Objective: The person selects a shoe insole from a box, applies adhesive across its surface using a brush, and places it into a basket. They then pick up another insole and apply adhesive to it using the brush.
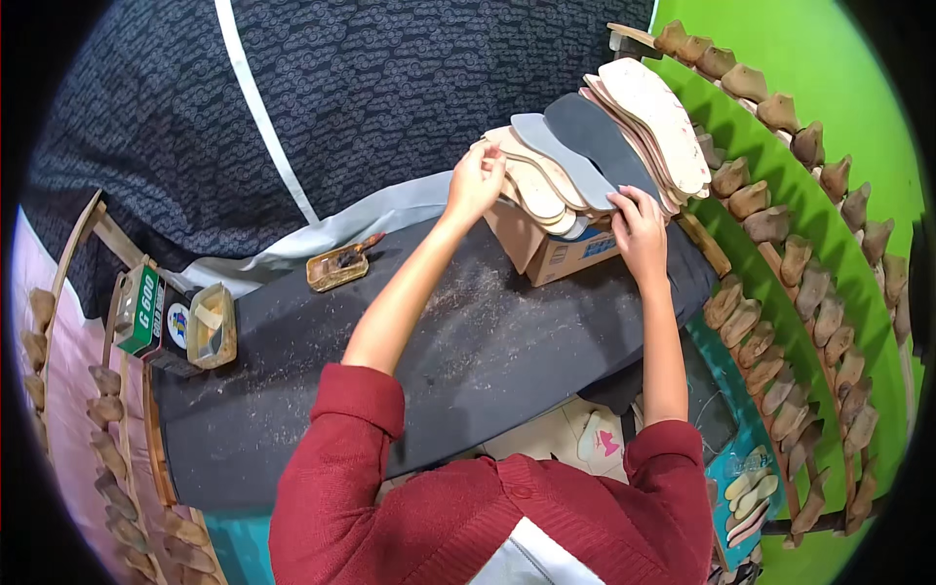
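Shoe insoles lie in stacks on a cardboard box point(570, 255) at the table's far right. Among them are beige insoles point(534, 187), a light grey insole point(564, 156), a dark grey insole point(597, 136) and a thick pile of pale pink insoles point(651, 107). My left hand point(478, 182) is at the far left edge of the beige ones, its fingers curled together; what they hold, if anything, is hidden. With bent fingers, my right hand point(639, 226) grips the near end of the light grey insole.
Dark cloth covers the table point(468, 331), strewn with pale crumbs. Toward the left stand a shallow tray point(336, 270) with a brush, a green and dark tin point(146, 317) and a plastic tub point(213, 327). Racks of wooden shoe lasts point(765, 226) line the right wall.
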Available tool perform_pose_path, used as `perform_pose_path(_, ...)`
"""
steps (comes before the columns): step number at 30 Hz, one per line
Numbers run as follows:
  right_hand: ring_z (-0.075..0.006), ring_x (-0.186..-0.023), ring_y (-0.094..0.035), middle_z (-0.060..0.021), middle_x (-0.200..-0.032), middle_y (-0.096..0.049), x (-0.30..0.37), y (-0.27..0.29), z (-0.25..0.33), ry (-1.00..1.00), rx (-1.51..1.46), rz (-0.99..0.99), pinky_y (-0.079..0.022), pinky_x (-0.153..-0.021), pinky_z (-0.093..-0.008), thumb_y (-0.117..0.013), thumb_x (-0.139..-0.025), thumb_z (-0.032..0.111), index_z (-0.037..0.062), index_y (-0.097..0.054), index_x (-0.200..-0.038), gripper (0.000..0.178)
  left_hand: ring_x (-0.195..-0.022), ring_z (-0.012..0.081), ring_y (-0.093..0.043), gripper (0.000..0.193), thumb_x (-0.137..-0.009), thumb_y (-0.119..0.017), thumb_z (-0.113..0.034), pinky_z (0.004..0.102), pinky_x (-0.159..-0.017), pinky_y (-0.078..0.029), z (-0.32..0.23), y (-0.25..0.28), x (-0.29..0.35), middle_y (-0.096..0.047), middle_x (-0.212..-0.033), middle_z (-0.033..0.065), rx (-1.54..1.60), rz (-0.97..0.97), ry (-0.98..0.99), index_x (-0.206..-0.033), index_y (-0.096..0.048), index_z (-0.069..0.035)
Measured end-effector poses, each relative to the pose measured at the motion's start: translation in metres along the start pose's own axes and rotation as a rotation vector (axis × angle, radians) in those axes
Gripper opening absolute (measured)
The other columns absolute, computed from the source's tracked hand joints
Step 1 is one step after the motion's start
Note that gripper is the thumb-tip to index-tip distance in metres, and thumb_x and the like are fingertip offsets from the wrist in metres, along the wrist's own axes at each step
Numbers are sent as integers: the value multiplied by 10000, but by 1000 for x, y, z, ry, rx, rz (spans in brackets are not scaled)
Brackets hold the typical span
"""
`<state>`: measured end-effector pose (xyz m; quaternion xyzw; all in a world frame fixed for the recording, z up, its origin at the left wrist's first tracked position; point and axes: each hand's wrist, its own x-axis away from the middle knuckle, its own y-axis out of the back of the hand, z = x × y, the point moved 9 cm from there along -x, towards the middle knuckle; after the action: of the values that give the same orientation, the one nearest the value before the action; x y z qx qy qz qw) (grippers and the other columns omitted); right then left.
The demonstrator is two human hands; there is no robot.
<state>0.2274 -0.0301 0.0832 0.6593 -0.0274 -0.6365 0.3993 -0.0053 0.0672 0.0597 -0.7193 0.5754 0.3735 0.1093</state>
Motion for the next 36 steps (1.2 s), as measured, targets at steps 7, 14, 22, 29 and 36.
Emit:
perform_pose_path(7, -265, -954, -496, -84, -960, -517, -7, 2, 2, 101, -44, -70, -406, -775, -334, -572, -670, 20, 105, -562, -910, 255, -794, 222, -581, 332, -755, -487, -204, 292, -714, -438, 41, -18, -62, -588, -881, 152, -184, -50, 50, -1007, -518, 10)
perform_pose_path(14, -271, -951, -492, -99, -958, -512, -11, 4, -3, 90, -128, -62, -402, -782, -333, -587, -661, 9, 107, -584, -907, 265, -666, 193, -585, 360, -751, -517, -353, 287, -629, -425, 66, -41, -80, -605, -675, 124, -255, 44, 336, -714, -620, -10)
perform_pose_path(22, -284, -930, -494, -118, -959, -504, -11, 1, -9, 91, -206, -66, -403, -778, -332, -587, -668, 8, 90, -583, -909, 254, -525, 180, -544, 339, -705, -528, -305, 324, -558, -411, 70, -48, -94, -552, -538, 116, -72, 69, 404, -542, -550, -8)
perform_pose_path(29, -264, -1034, -439, -99, -1045, -494, -12, -5, -14, 84, -146, 77, -335, -872, -354, -562, -704, 75, 105, -525, -1016, 316, -548, 145, -569, 263, -768, -460, -202, 244, -445, -409, 52, -54, -100, -564, -613, 105, 110, 162, 498, -713, -551, 38)
perform_pose_path(36, -222, -1117, -382, -68, -1166, -447, -13, -11, -8, 223, 25, 303, -266, -944, -397, -526, -706, 80, 96, -462, -1091, 390, -568, 153, -584, 244, -779, -459, -182, 207, -484, -435, 51, -47, -98, -569, -718, 104, 236, 100, 632, -795, -537, 49)
